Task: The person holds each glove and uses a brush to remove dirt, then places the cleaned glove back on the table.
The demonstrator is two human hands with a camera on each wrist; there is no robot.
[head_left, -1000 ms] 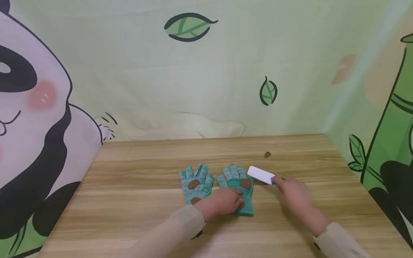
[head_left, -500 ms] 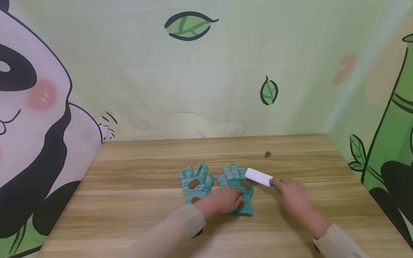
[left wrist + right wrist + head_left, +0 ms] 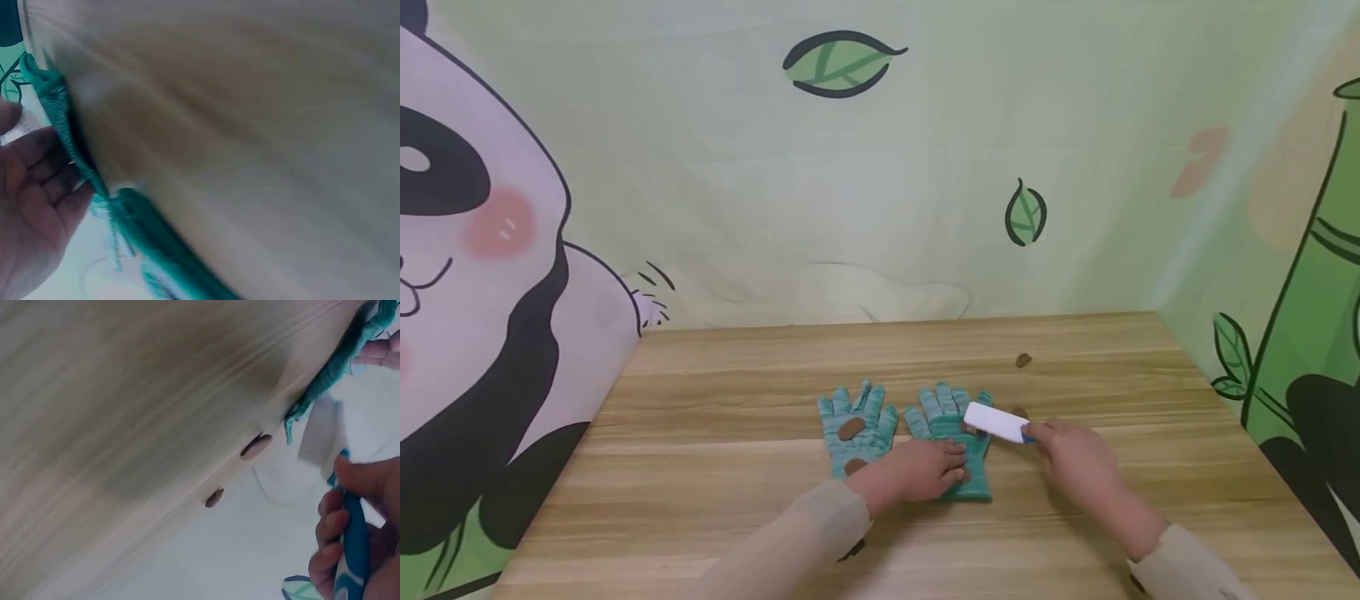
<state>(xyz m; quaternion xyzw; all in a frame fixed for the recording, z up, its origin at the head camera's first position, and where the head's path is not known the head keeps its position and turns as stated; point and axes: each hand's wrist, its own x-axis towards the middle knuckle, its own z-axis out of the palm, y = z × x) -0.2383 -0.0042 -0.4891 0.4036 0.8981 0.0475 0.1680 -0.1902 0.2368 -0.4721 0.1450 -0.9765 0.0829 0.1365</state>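
Two teal knitted gloves lie side by side on the wooden table: the left glove [image 3: 842, 442] bears two brown patches, and the right glove [image 3: 981, 479] is partly covered by my left hand [image 3: 921, 471]. That hand rests on it with extended fingers, also seen in the left wrist view. My right hand [image 3: 1078, 454] grips the blue-and-white handle of a brush [image 3: 996, 422]. Its white head lies over the upper right of the right glove, with a little brown showing by its edge. Blurred bristles face the glove [image 3: 337, 359] in the right wrist view.
A small brown piece [image 3: 1023, 360] lies toward the table's back. Another brown piece [image 3: 1020, 412] lies just behind the brush; both pieces show in the right wrist view. A cloth backdrop [image 3: 737, 192] with panda and leaf drawings rises behind the wooden table [image 3: 700, 517].
The brush has moved left and slightly toward me, over the brown patch on the right glove. A brown piece now shows behind the brush. My left hand has stayed nearly still.
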